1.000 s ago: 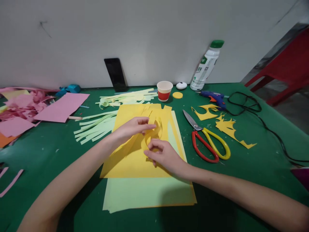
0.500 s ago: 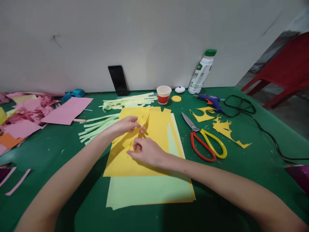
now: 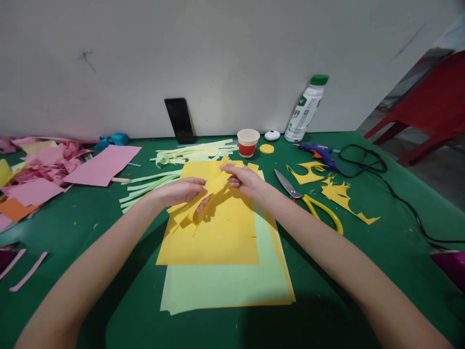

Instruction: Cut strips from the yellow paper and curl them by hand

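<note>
My left hand [image 3: 181,190] is closed round a cut piece of yellow paper [image 3: 215,183] with slit, fringe-like edges. At the far end of that piece, my right hand [image 3: 247,182] pinches it between thumb and fingers. Both hands are just above a flat yellow sheet [image 3: 214,249], which lies on a stack of pale green sheets [image 3: 228,286]. Blades pointing away, the scissors [image 3: 290,186] with red and yellow handles lie right of the stack, partly hidden behind my right forearm. Pale green fringed strips [image 3: 152,189] lie left of my left hand.
Behind the sheets stand a paper cup [image 3: 248,144], a leaning phone [image 3: 179,120] and a white bottle [image 3: 307,109]. A blue glue gun [image 3: 319,152] with its cord and yellow scraps [image 3: 339,194] lie right. Pink paper [image 3: 103,166] is heaped on the left.
My right hand has moved away from me and to the right, from the sheet's middle to the far end of the cut yellow piece. The piece now rises between both hands.
</note>
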`<state>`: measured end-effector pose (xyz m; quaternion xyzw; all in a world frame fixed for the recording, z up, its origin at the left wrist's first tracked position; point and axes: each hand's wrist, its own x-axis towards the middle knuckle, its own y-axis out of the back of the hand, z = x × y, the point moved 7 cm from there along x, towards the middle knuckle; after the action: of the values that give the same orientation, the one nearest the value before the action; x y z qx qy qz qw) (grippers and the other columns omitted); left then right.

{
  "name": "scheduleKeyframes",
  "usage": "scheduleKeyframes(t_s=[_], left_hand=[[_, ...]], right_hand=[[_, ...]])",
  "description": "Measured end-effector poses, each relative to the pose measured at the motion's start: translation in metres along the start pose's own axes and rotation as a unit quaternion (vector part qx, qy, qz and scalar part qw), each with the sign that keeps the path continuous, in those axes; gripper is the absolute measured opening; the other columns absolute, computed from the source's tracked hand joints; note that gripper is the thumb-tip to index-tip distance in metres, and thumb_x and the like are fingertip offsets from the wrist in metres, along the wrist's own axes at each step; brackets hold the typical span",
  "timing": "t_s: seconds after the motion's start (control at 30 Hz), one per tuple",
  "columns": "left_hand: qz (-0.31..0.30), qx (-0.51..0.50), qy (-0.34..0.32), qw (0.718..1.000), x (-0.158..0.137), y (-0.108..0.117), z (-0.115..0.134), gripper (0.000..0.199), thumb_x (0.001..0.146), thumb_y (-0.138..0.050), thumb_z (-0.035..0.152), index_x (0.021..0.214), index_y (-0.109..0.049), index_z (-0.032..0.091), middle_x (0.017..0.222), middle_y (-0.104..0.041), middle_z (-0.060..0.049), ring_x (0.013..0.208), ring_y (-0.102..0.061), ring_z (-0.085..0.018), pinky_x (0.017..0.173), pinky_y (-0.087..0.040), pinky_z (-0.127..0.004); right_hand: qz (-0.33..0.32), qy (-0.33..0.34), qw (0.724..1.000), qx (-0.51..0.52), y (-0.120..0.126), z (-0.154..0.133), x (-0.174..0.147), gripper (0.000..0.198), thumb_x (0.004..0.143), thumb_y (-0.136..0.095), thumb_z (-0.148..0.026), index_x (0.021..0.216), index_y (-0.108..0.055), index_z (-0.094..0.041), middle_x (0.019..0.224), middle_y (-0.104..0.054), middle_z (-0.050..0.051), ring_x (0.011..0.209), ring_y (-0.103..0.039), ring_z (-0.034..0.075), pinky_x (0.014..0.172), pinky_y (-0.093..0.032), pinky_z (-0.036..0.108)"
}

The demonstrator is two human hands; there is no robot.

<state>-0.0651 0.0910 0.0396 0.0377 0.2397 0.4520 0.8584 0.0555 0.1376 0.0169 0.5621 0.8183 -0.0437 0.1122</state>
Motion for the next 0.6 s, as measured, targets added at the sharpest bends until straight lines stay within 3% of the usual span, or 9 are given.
scheduleKeyframes(t_s=[0.13,0.23,0.3,0.37,0.47,0.53,0.6], left_hand=[[-0.042,-0.038,0.044,0.997,-0.014,0.001,-0.009,0.014,0.075,-0.050,0.029,0.070,-0.050,0.016,0.059,-0.061,-0.002,0.061,-0.061,-0.015,0.068,-0.047,-0.029],[-0.028,-0.044,0.081,0.995,-0.029,0.007,-0.018,0.016,0.075,-0.053,0.032,0.073,-0.051,0.016,0.060,-0.060,-0.002,0.058,-0.061,-0.015,0.057,-0.047,-0.025],[0.000,-0.037,0.122,0.992,-0.040,0.011,-0.026,0.023,0.073,-0.056,0.035,0.085,-0.051,0.017,0.062,-0.062,-0.002,0.056,-0.062,-0.017,0.052,-0.047,-0.026],[0.031,0.002,0.179,0.983,-0.053,0.015,-0.035,0.035,0.071,-0.058,0.041,0.095,-0.049,0.017,0.065,-0.065,-0.005,0.059,-0.063,-0.019,0.049,-0.047,-0.025],[0.055,0.119,0.222,0.966,-0.069,0.020,-0.037,0.037,0.069,-0.058,0.048,0.089,-0.052,0.017,0.066,-0.066,-0.007,0.061,-0.063,-0.021,0.046,-0.043,-0.024],[0.084,0.204,0.233,0.947,-0.076,0.022,-0.033,0.036,0.068,-0.056,0.051,0.081,-0.054,0.017,0.060,-0.065,-0.006,0.053,-0.060,-0.020,0.045,-0.040,-0.025],[0.118,0.274,0.201,0.933,-0.076,0.020,-0.024,0.035,0.069,-0.055,0.051,0.074,-0.056,0.017,0.057,-0.063,-0.005,0.047,-0.056,-0.019,0.045,-0.036,-0.025]], right_hand=[[0.014,-0.008,1.000,-0.022,0.009,-0.003,0.020,0.032,0.085,-0.050,-0.031,0.113,-0.050,-0.015,0.112,-0.054,0.008,0.093,-0.056,0.019,0.077,-0.048,0.040],[0.022,-0.012,0.997,-0.067,0.012,-0.004,0.032,0.032,0.085,-0.050,-0.031,0.113,-0.050,-0.015,0.112,-0.054,0.008,0.094,-0.056,0.019,0.077,-0.048,0.040],[0.026,-0.017,0.994,-0.107,0.012,-0.004,0.037,0.032,0.085,-0.050,-0.031,0.113,-0.050,-0.015,0.112,-0.054,0.008,0.094,-0.056,0.019,0.077,-0.048,0.040],[0.026,-0.026,0.987,-0.159,0.013,-0.005,0.040,0.032,0.085,-0.049,-0.031,0.112,-0.051,-0.015,0.112,-0.055,0.008,0.093,-0.056,0.018,0.077,-0.048,0.039],[0.033,-0.034,0.966,-0.255,0.026,-0.010,0.040,0.029,0.085,-0.049,-0.031,0.110,-0.052,-0.016,0.111,-0.055,0.008,0.092,-0.056,0.018,0.077,-0.048,0.038],[0.048,-0.034,0.944,-0.325,0.043,-0.016,0.039,0.030,0.085,-0.049,-0.031,0.110,-0.053,-0.015,0.111,-0.055,0.009,0.093,-0.056,0.018,0.078,-0.048,0.038],[0.068,-0.036,0.916,-0.395,0.065,-0.021,0.036,0.031,0.084,-0.050,-0.030,0.112,-0.051,-0.015,0.113,-0.054,0.009,0.095,-0.055,0.019,0.079,-0.047,0.040]])
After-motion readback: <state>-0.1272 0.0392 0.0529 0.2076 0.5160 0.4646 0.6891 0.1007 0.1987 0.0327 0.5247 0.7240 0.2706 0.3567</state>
